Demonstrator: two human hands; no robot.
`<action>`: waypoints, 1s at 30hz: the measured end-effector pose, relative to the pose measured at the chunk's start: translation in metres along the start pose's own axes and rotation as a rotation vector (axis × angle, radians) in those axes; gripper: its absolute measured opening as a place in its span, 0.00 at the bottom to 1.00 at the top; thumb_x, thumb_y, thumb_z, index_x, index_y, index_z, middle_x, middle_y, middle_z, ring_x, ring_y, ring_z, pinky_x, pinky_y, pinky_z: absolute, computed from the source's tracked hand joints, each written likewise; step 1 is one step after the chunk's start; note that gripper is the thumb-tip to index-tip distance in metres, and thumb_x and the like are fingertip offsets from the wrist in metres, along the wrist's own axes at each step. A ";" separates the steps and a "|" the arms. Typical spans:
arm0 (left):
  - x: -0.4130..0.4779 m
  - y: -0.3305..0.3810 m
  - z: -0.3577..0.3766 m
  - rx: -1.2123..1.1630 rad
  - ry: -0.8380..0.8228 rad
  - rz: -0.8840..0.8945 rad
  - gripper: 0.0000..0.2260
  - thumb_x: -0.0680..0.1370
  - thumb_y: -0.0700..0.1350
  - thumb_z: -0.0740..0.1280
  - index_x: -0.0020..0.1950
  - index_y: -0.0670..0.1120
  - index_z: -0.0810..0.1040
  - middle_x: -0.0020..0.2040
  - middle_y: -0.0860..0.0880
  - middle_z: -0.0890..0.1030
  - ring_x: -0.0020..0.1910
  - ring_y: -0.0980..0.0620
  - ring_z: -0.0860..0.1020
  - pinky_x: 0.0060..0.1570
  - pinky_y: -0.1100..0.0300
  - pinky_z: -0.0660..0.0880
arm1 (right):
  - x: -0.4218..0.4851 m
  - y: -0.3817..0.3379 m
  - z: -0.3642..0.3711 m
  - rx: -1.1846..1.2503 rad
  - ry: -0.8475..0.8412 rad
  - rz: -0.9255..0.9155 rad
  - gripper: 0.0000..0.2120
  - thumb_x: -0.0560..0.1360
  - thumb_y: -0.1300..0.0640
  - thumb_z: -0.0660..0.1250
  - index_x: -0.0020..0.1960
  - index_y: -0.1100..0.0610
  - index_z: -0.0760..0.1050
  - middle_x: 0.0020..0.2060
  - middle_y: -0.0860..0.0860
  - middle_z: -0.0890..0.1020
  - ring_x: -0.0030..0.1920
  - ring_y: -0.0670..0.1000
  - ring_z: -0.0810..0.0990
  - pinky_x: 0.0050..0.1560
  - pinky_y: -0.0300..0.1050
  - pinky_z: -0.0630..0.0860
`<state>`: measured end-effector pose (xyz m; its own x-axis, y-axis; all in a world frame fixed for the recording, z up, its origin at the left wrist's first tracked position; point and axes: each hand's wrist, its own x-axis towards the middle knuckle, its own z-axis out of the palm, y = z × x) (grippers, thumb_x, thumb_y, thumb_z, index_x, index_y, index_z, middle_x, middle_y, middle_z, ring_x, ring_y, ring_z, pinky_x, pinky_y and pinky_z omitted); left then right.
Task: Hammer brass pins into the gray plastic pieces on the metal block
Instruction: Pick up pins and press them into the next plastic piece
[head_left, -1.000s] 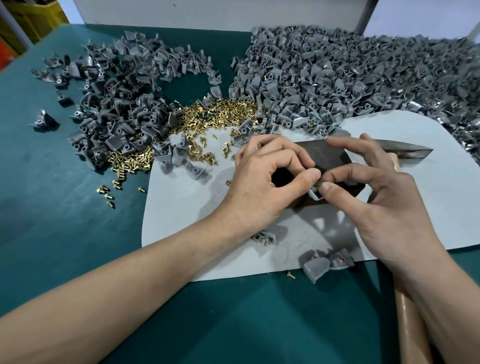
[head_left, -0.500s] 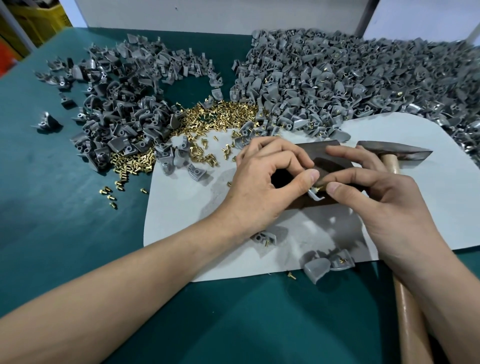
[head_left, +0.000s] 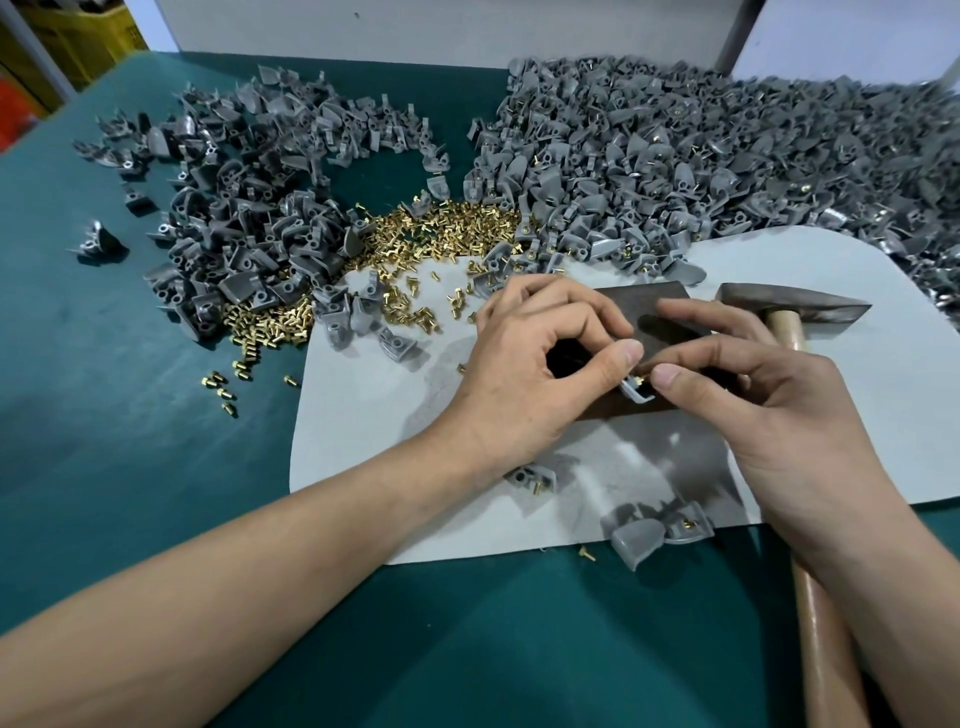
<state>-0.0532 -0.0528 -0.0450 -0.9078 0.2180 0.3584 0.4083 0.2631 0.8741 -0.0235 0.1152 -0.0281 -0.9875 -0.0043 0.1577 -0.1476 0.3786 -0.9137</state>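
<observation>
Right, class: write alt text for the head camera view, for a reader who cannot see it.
Over a metal block, the left hand holds a gray plastic piece while the right hand pinches a brass pin at it. A hammer lies nearby.

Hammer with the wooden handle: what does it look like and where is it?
The hammer with the wooden handle has a dark, worn metal head tapering to a wedge on the right. It lies flat, head on the pale gray mat beside the dark metal block; its handle runs toward the person, under the right hand, which does not grip it.
</observation>
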 end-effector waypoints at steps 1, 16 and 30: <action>0.000 0.000 0.000 0.000 0.001 -0.002 0.08 0.74 0.45 0.71 0.36 0.50 0.77 0.46 0.60 0.78 0.57 0.54 0.70 0.63 0.44 0.63 | 0.000 0.000 -0.002 0.016 0.016 -0.004 0.02 0.67 0.52 0.74 0.39 0.46 0.83 0.56 0.40 0.80 0.61 0.38 0.74 0.66 0.46 0.66; 0.000 -0.001 0.001 -0.002 0.022 -0.004 0.07 0.73 0.46 0.70 0.36 0.46 0.79 0.45 0.61 0.78 0.56 0.56 0.70 0.63 0.49 0.63 | -0.002 -0.006 0.000 -0.121 0.051 -0.024 0.06 0.69 0.57 0.74 0.38 0.46 0.81 0.55 0.40 0.79 0.64 0.42 0.71 0.70 0.55 0.61; 0.000 0.000 0.000 -0.001 0.008 0.007 0.08 0.74 0.44 0.71 0.35 0.50 0.77 0.46 0.61 0.78 0.56 0.55 0.70 0.63 0.50 0.63 | -0.001 -0.005 0.004 -0.060 0.034 0.008 0.07 0.66 0.56 0.74 0.33 0.45 0.80 0.54 0.39 0.80 0.58 0.35 0.73 0.63 0.39 0.65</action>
<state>-0.0528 -0.0526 -0.0449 -0.9057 0.2118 0.3671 0.4144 0.2608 0.8719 -0.0218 0.1097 -0.0255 -0.9860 0.0298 0.1641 -0.1352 0.4333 -0.8911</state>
